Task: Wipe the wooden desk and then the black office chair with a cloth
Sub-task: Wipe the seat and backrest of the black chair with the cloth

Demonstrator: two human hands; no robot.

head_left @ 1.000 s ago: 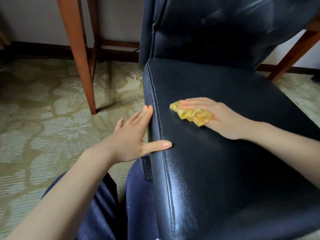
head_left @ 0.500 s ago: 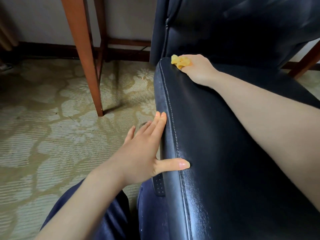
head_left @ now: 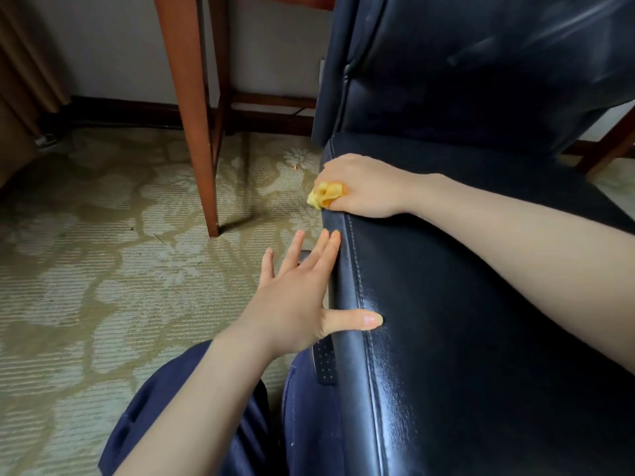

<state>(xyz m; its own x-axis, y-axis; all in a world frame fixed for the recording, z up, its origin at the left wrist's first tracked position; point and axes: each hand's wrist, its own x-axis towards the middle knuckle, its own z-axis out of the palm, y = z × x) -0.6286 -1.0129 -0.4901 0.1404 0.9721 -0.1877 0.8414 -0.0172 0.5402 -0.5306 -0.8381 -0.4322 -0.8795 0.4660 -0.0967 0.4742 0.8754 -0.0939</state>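
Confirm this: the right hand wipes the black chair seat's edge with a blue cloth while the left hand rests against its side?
Wrong colour: the head view shows the cloth is yellow, not blue. The right hand does hold it at the edge of the chair seat, the left hand against its side.

A: Premises type?
B: Furnished, carpeted room, home study or hotel room; cannot tell which. Evidence: beige floral-patterned carpet [head_left: 103,269], reddish-brown tapered wooden desk leg [head_left: 190,115], black padded leather office chair [head_left: 464,355], dark wooden skirting board [head_left: 130,111].
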